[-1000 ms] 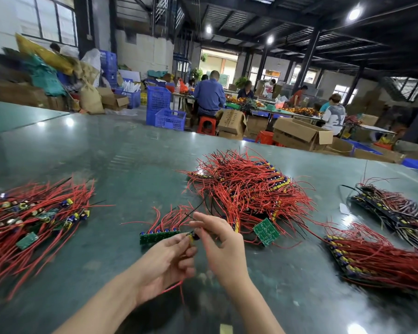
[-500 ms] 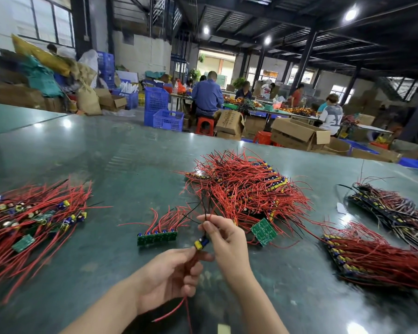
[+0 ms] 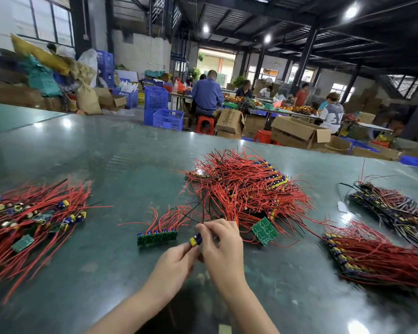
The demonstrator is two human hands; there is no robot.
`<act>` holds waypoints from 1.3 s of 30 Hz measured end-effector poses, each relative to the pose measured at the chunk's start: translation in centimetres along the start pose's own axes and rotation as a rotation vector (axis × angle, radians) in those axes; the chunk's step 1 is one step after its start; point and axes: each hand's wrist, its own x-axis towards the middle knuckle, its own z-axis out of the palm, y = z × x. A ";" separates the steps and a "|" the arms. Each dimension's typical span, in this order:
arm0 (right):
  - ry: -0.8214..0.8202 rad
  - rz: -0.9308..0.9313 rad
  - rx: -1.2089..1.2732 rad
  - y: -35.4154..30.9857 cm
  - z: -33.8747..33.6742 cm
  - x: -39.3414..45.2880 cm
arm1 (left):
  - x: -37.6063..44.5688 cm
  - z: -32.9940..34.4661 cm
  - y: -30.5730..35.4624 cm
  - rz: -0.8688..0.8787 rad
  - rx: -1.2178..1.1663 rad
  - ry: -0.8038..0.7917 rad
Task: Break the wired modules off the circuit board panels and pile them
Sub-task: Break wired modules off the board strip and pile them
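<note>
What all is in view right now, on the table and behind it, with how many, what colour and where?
table: one, dark green, glossy, fills the foreground.
panel strip: one, green, red wires, just left of the hands.
wired module: one, blue and yellow part showing, pinched between both hands.
loose board: one, green, right of the hands.
centre wire heap: one, red.
left module pile: one, red wires.
right panel stacks: two, red and dark wires.
blue crates: several, behind the table.
cardboard boxes: several, brown.
red stools: at least two.
seated workers: several, far tables.
left hand: holds the module.
right hand: holds the module.
</note>
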 end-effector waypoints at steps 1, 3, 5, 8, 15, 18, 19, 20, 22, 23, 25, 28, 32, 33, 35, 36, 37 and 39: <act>-0.061 0.158 0.152 -0.2 -0.2 0.2 | -0.1 -0.1 0.0 0.083 0.144 0.004; -0.161 0.480 0.530 -0.5 -0.5 0.5 | -0.3 -0.1 0.0 0.182 0.319 0.032; -0.204 0.628 0.719 -0.5 -0.7 0.6 | -0.2 -0.1 0.1 0.217 0.344 0.077; -0.166 0.493 0.647 -0.8 -0.9 0.6 | -0.2 0.0 0.2 0.218 0.350 0.159; -0.047 0.254 0.376 -0.3 -1.4 0.8 | -1.0 0.3 0.2 0.246 0.422 0.189; -0.197 0.709 0.807 -0.3 -2.1 1.6 | -1.1 0.7 0.8 0.286 0.390 0.170; -0.229 0.857 0.939 0.0 -2.2 1.9 | -1.2 1.0 1.0 0.295 0.385 0.158; -0.250 0.954 1.025 0.2 -2.2 2.0 | -1.3 1.2 1.1 0.296 0.374 0.148; -0.276 0.966 1.007 0.5 -2.2 2.1 | -1.4 1.3 1.0 0.278 0.351 0.143; -0.269 0.911 0.921 0.6 -2.3 2.0 | -1.4 1.2 0.9 0.265 0.351 0.145; -0.162 0.768 0.723 1.0 -2.5 2.0 | -1.4 0.8 0.5 0.248 0.378 0.146; -0.082 0.715 0.663 1.3 -3.1 2.3 | -1.5 0.7 0.3 0.233 0.401 0.139; -0.273 1.021 1.138 1.4 -4.0 3.1 | -1.6 1.3 0.6 0.243 0.397 0.109; -0.276 1.046 1.159 1.5 -4.2 3.1 | -1.6 1.4 0.6 0.244 0.394 0.096; -0.238 0.979 1.046 1.8 -4.3 3.2 | -1.7 1.3 0.6 0.241 0.385 0.077; -0.190 0.916 0.939 1.9 -4.4 3.2 | -1.7 1.3 0.6 0.236 0.378 0.072; -0.126 0.857 0.858 2.0 -4.5 3.3 | -1.7 1.1 0.6 0.228 0.372 0.066; -0.019 0.822 0.849 2.5 -4.7 3.4 | -1.8 1.0 0.6 0.213 0.361 0.050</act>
